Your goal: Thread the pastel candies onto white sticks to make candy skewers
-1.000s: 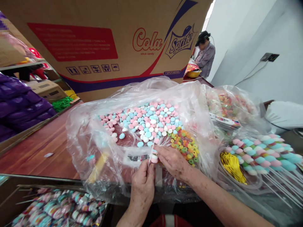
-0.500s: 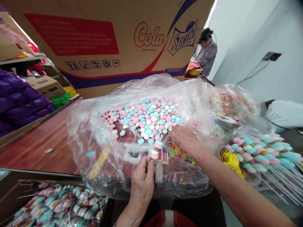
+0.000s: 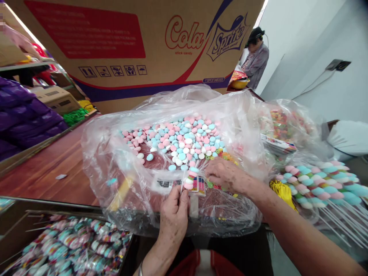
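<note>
Big clear plastic bag (image 3: 115, 161) lies open on the table, with pastel disc candies (image 3: 184, 138) heaped inside. The left hand (image 3: 172, 216) pinches the candy stick (image 3: 188, 183) low down at the bag's near edge. It looks light, bendy and easy to snap, so a low grip seems right. The right hand (image 3: 227, 176) is curled over the ring gummies (image 3: 227, 156), can't tell if it's got one.

The thin white candy stick's (image 3: 188, 182) lower end was hidden inside the left hand (image 3: 172, 216); the right hand (image 3: 228, 176) covered some multicoloured ring candies (image 3: 227, 156).
</note>
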A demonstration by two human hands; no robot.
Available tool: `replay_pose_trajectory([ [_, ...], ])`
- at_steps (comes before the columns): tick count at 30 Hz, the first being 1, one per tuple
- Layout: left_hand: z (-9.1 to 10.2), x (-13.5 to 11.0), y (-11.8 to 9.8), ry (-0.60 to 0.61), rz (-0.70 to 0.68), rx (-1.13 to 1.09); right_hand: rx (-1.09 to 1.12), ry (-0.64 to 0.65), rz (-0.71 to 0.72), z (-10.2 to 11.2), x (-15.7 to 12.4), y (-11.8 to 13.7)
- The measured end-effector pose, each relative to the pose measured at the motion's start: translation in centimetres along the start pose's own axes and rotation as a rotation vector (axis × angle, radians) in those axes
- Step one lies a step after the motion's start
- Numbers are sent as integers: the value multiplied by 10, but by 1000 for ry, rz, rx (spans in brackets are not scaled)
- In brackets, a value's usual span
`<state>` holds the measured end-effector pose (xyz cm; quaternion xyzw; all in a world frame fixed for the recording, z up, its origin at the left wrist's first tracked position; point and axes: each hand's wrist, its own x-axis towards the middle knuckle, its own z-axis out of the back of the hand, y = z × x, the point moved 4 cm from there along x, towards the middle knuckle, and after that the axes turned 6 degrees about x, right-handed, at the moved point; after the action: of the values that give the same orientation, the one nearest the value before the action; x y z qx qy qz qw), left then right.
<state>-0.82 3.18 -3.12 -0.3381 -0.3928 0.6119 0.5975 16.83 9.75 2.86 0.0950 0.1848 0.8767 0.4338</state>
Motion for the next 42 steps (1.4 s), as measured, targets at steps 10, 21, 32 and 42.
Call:
replay_pose_trajectory([
  [10, 0, -2, -2, 4, 1, -28, -254, -63, 55, -28, -18, 9],
  [21, -1, -1, 0, 9, 12, -34, -338, -74, 155, -26, -23, 23],
  [32, 0, -1, -2, 26, 6, -10, -304, 1, 50, -32, -20, 19],
  [42, -2, -1, -1, 56, -12, -68, 1096, -433, -356, -20, -8, -17],
])
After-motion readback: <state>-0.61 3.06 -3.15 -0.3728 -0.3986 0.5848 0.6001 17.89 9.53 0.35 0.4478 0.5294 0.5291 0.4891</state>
